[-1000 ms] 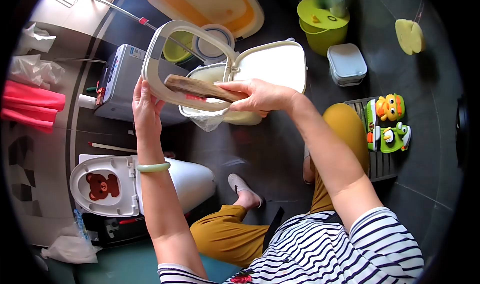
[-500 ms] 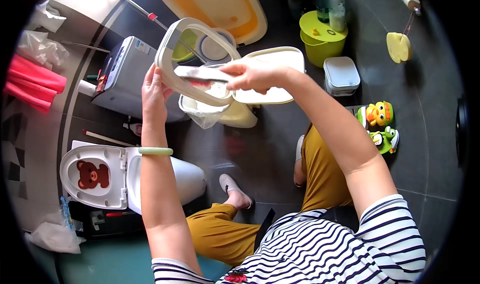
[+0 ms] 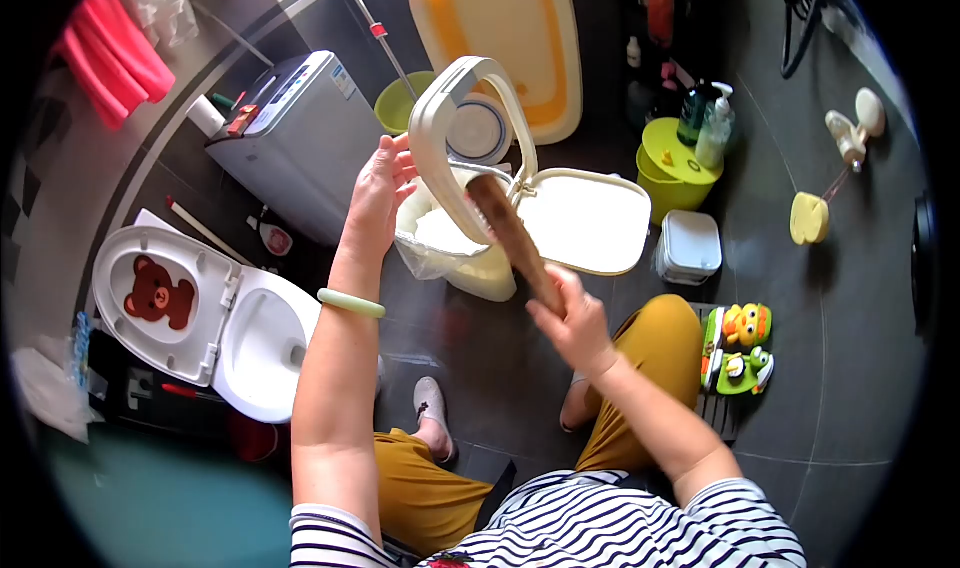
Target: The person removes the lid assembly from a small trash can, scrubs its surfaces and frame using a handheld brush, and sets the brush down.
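A cream trash can [image 3: 490,274] with a clear plastic liner [image 3: 425,258] stands on the floor in front of me. Its ring-shaped frame [image 3: 432,133] is tipped up, and its flat lid [image 3: 590,223] is folded out to the right. My left hand [image 3: 375,196] has its fingers spread, with the tips right at the frame's left side. In my right hand [image 3: 572,320] is a long brown wooden brush [image 3: 512,236], gripped by its lower end. The brush slants up to the left, and its upper end overlaps the ring frame.
Left are an open toilet [image 3: 262,343] and a grey washing machine [image 3: 300,143]. A folded orange-and-white tub [image 3: 540,58] leans behind. Right stand a green bucket [image 3: 665,193] carrying bottles, a white-lidded container [image 3: 690,246] and cartoon slippers [image 3: 740,343].
My right hand has moved down toward me with the brush, which now points up-left. My left hand's fingers have loosened from the ring frame. The view has shifted.
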`<state>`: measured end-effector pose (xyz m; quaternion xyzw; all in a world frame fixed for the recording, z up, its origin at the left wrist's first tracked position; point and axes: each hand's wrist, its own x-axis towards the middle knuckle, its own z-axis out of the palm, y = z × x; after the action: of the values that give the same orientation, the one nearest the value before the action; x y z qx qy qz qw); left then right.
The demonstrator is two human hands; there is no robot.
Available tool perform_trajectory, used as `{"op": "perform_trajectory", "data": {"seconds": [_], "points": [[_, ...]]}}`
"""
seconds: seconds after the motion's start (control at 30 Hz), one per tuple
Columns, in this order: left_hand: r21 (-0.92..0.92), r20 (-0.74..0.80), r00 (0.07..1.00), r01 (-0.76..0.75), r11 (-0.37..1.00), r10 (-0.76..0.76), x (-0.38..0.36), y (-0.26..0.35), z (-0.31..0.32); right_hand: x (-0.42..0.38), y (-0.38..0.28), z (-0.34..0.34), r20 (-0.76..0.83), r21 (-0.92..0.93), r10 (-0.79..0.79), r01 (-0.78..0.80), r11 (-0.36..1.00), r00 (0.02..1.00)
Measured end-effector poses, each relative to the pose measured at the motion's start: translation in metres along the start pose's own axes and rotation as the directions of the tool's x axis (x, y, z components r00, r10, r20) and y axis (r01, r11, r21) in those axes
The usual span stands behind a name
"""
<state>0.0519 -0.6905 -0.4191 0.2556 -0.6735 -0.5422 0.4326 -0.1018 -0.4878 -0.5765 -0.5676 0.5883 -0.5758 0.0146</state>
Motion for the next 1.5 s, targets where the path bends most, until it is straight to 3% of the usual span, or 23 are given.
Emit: {"op": "perform_trajectory", "data": {"seconds": [0.1,0.23,0.3,0.37,0.53,0.73,0.8,0.97,1.03,1.23,1.33,1.43,1.5], "points": [[-0.007,0.044,0.999,0.004,1.0,-0.004,-0.004,0.002,-0.001,-0.014,0.001,0.035,-0.054,0.041,0.065,-0.063,0.997,0.996],[0.1,0.087,0.996,-0.019,0.995,0.01,-0.004,0.014,-0.002,-0.007,0.011,0.064,0.075,0.149,0.185,-0.194,0.97,0.98],[0.137,0.152,0.986,-0.083,0.987,0.062,0.001,0.016,-0.005,-0.005,0.016,0.07,0.028,0.143,0.143,-0.146,0.979,0.989],[0.167,0.168,0.984,-0.084,0.982,0.056,0.007,0.015,-0.01,-0.003,0.025,0.074,0.086,0.209,0.233,-0.247,0.946,0.969],[0.241,0.179,0.984,-0.068,0.968,0.025,0.005,0.016,-0.009,0.004,0.032,0.084,0.099,0.317,0.238,-0.257,0.913,0.966],[0.198,0.237,0.97,-0.097,0.975,0.048,0.012,0.01,-0.013,0.033,0.012,0.094,0.105,0.442,0.206,-0.231,0.867,0.973],[0.248,0.138,0.987,-0.111,0.962,0.079,0.007,0.019,-0.008,0.047,-0.001,0.097,0.075,0.512,0.185,-0.197,0.836,0.98],[0.269,0.137,0.99,-0.06,0.961,0.023,0.007,0.023,-0.011,0.053,-0.004,0.102,0.071,0.524,0.191,-0.199,0.828,0.979],[0.28,0.202,0.979,-0.055,0.959,-0.003,0.008,0.024,-0.014,0.034,0.013,0.103,0.06,0.451,0.199,-0.204,0.869,0.978],[0.316,0.151,0.989,-0.048,0.948,-0.001,0.007,0.022,-0.011,-0.007,0.051,0.105,0.1,0.313,0.292,-0.308,0.898,0.951],[0.321,0.119,0.993,-0.043,0.946,0.004,0.005,0.025,-0.007,0.011,0.046,0.104,0.114,0.32,0.27,-0.293,0.901,0.956],[0.344,0.111,0.994,-0.042,0.938,0.004,0.004,0.025,-0.007,0.047,0.025,0.107,0.047,0.321,0.141,-0.149,0.935,0.989],[0.343,0.116,0.993,-0.051,0.938,0.012,0.005,0.025,-0.007,0.067,0.017,0.112,0.039,0.417,0.117,-0.123,0.901,0.992]]}}
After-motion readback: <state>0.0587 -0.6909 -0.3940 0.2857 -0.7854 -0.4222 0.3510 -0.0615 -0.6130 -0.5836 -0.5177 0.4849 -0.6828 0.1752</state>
